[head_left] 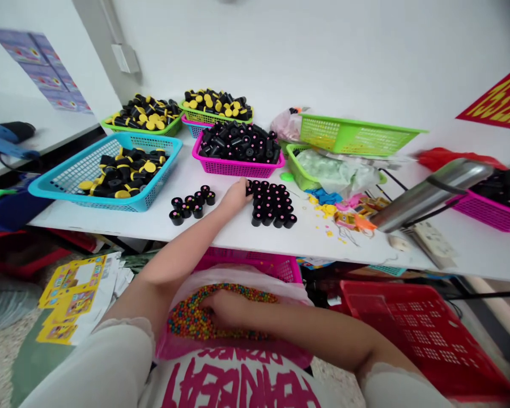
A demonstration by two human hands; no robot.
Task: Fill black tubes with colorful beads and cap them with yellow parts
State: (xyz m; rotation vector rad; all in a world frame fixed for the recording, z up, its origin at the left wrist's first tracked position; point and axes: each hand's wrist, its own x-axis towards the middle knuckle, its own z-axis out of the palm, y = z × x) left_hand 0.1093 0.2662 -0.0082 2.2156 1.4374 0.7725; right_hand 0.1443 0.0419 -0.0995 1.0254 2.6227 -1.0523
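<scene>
black plastic pieces (272, 203) | left hand (237, 194) pinched against them | right hand (226, 309) spread in coloured beads (187, 315)

Single head-worn view, looking forward and down from above the person's chest, close over the left hand (238, 194) and right hand (225, 309), white table (238, 235) ahead, wide angle

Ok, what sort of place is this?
Probably a small hand-assembly workshop: a cyan plastic mesh basket heaped with black-and-yellow plastic cylinders, rows of pink-dotted black cylinders on a white table, and small multicoloured beads in a lap tray.
</scene>
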